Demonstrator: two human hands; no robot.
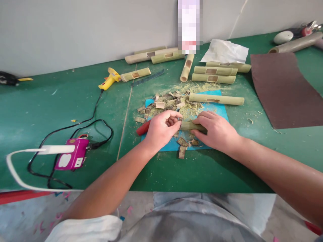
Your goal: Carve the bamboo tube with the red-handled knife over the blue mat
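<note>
My right hand (217,129) is closed around the right part of a green bamboo tube (188,125), which lies level over a blue sheet (223,112). At the tube's left end, my left hand (163,129) has its fingers curled, with a small brown piece showing at the fingertips. A red handle (143,128) sticks out to the left from beneath my left hand; its other end is hidden. Bamboo chips (160,105) and shavings are heaped just beyond my hands. Another tube with a cut opening (227,100) rests across the sheet's far right part.
Notched bamboo tubes (214,79) lie farther back, near white paper (224,50). At left are a yellow glue gun (110,80), its black cord and a purple power adapter (73,155). A brown sheet (285,90) covers the right side of the green table (101,171).
</note>
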